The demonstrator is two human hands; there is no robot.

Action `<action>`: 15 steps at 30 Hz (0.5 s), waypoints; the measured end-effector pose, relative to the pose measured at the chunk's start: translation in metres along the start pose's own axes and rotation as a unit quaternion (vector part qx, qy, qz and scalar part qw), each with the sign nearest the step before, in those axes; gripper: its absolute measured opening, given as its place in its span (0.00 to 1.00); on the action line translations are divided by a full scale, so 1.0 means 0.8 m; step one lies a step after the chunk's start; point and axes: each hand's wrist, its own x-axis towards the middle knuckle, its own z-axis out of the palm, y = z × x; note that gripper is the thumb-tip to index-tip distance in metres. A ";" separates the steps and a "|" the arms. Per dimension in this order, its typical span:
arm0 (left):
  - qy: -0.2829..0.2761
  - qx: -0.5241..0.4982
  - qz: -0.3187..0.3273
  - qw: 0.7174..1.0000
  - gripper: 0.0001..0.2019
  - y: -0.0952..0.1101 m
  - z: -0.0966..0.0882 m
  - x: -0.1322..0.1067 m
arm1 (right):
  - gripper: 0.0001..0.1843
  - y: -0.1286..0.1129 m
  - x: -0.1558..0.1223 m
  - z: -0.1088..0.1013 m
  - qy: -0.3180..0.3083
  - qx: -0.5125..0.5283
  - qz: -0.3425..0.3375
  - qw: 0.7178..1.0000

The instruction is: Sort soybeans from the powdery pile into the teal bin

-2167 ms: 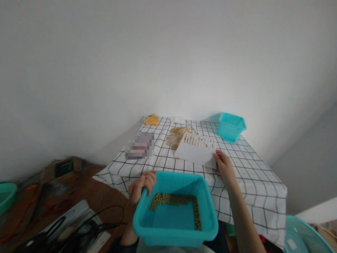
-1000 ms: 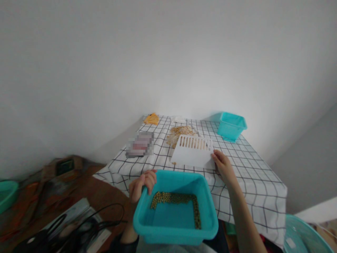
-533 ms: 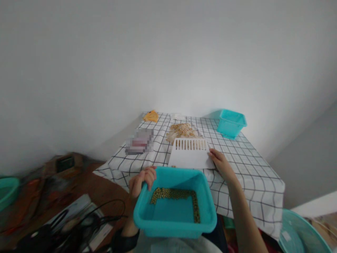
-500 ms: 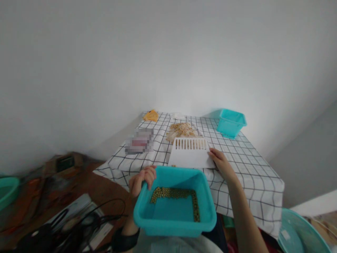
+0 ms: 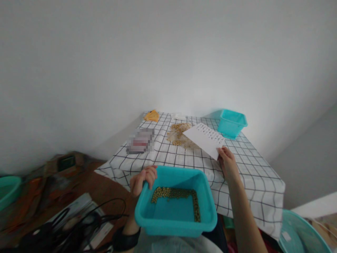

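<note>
My left hand (image 5: 144,180) is closed over the left rim of a teal plastic basin (image 5: 179,224), which sits at the table's near edge in front of my body. Inside it, small round beans (image 5: 173,192) lie along the far and right sides and at the far left corner. Pinched by its near right corner in my right hand (image 5: 226,160) is a white slotted board (image 5: 202,140), tilted above the table. To the left of the board, a pile of yellowish beans (image 5: 180,127) is spread on the cloth with something clear, perhaps plastic film.
A checked cloth (image 5: 168,157) covers the table. A second teal basin (image 5: 231,123) stands at the far right, a yellow cloth-like item (image 5: 152,115) at the far left. One item at left is pixelated. A large green tub (image 5: 302,232) is on the floor at right; cables lie at lower left.
My right hand has lifted the slotted board from near the basin and swung it up and right, uncovering more of the bean pile. My left hand and the basin have stayed put.
</note>
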 end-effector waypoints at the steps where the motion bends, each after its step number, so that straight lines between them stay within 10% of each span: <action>1: -0.001 -0.004 -0.002 1.000 0.26 -0.001 -0.001 -0.001 | 0.15 0.000 0.000 0.000 0.010 0.001 -0.001 1.000; 15: 0.010 0.023 0.003 1.000 0.27 0.004 0.007 0.003 | 0.19 0.006 0.003 0.001 0.065 -0.002 0.004 0.998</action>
